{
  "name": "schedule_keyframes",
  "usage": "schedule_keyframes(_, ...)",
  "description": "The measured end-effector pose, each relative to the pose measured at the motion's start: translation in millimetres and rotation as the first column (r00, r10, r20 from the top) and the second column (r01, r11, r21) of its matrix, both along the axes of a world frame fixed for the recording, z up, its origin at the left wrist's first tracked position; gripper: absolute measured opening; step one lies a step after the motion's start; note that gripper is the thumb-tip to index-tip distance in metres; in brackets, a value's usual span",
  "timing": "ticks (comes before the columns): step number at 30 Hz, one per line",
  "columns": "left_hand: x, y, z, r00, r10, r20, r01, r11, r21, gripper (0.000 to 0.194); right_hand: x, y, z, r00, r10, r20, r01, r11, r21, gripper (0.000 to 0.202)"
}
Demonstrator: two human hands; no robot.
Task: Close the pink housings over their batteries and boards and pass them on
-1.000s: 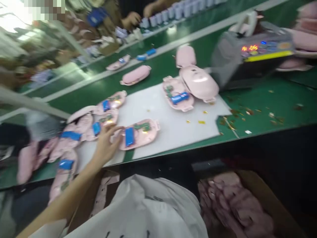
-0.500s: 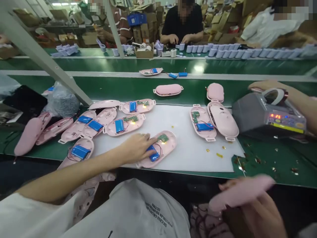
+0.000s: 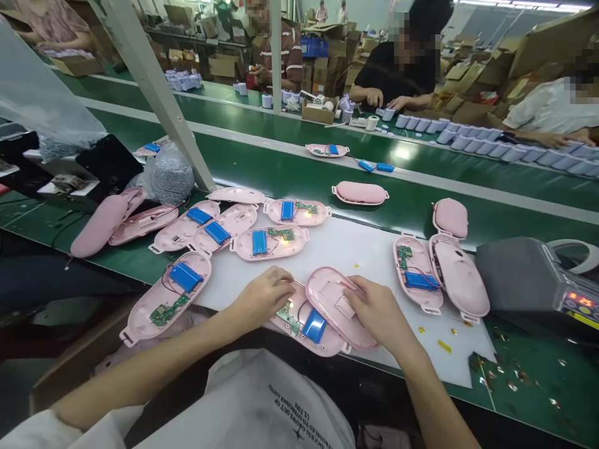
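My left hand (image 3: 264, 302) has its fingers closed on the upper left end of a pink casing half (image 3: 330, 346). Inside that half lie a green circuit board (image 3: 289, 318) with a lit spot and a blue battery pack (image 3: 314, 325) on thin wires. With my right hand (image 3: 377, 305) I grip a pink casing cover (image 3: 330, 290), thumb on its inner face and fingers hidden beneath. The cover's hollow side faces up, and it overlaps the right part of the casing half. Both are at the front edge of a white sheet (image 3: 374, 252).
Several open casing halves (image 3: 271, 243) with batteries spread to the left. Another open half (image 3: 418, 274) and a cover (image 3: 461, 274) lie to the right, beside a grey machine (image 3: 519, 287) with red digits. Tape scraps (image 3: 444, 346) dot the sheet. A metal post (image 3: 163, 100) slants at left; co-workers sit opposite.
My right hand has brought the cover up from below the table edge to the casing half. That half has turned, its board now at left. The view has swung left; a person's arm has left the machine.
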State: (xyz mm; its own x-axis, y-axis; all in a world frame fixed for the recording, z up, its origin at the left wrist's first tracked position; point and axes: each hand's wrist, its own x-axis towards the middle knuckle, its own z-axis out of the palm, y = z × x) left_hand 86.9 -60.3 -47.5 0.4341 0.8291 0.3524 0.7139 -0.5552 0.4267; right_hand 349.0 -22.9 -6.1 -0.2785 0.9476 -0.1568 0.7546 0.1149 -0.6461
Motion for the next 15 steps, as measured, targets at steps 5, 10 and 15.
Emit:
schedule_keyframes(5,-8,6,12.5,0.971,-0.097,-0.220,0.098,0.995,-0.007,0.017,-12,9,1.4,0.999,-0.022,-0.039,0.024,0.999,0.036,0.032)
schedule_keyframes(10,-3,13,23.0,0.872,-0.225,-0.436,0.228,0.973,-0.045,0.016,-12,14,0.2,0.964,-0.078,-0.253,0.060,0.995,-0.076,0.040)
schedule_keyframes(15,4,15,20.3,0.877,-0.269,-0.399,0.227,0.962,-0.149,0.018,-1,2,-30.8,0.916,-0.229,-0.330,0.196,0.972,-0.131,0.049)
